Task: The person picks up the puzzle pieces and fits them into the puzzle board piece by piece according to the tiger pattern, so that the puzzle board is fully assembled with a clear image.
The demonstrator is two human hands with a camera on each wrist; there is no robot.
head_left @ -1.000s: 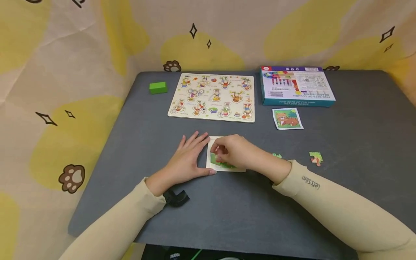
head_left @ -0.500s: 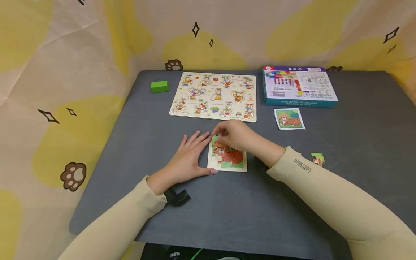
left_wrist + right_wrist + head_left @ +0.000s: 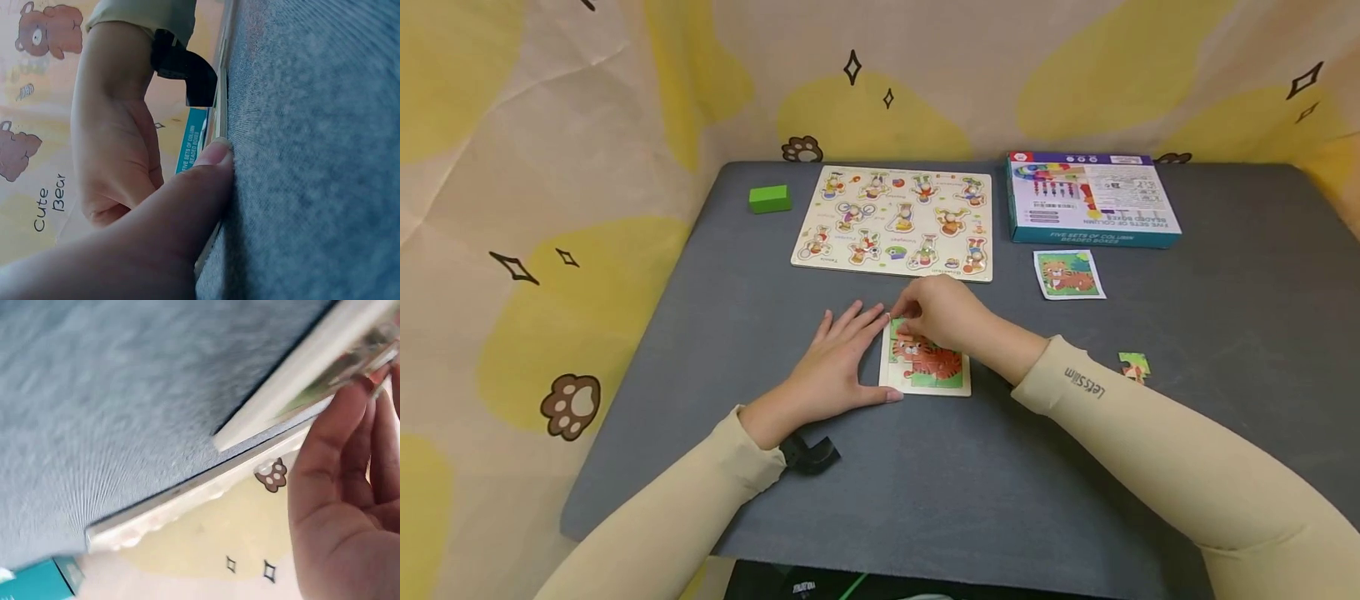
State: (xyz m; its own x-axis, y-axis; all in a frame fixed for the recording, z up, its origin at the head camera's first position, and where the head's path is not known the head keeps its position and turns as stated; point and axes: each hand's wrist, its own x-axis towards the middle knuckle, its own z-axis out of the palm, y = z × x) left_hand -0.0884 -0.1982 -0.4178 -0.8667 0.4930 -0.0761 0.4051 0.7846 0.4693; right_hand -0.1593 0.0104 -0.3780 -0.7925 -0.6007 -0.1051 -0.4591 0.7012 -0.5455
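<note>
A small jigsaw puzzle (image 3: 936,381) with an orange striped tiger on green lies in a pale frame at the table's middle. My left hand (image 3: 831,371) rests along its left side with fingers spread, the thumb (image 3: 215,152) at the frame's near edge. Over the far left corner of the puzzle, my right hand (image 3: 947,312) pinches a small puzzle piece (image 3: 379,376) between thumb and fingers. That hand hides the puzzle's far right part. One loose puzzle piece (image 3: 1133,363) lies to the right, its lower part behind the sleeve.
A picture card (image 3: 1070,275) with the tiger lies beyond the right forearm. Behind it sits a teal and purple box (image 3: 1093,200). A pale peg-style picture board (image 3: 891,221) lies at the back middle, with a green block (image 3: 770,199) on its left.
My right hand has moved from the puzzle's near part to its far left corner, uncovering the tiger, and barely moves over the last half second. My left hand stays in place.
</note>
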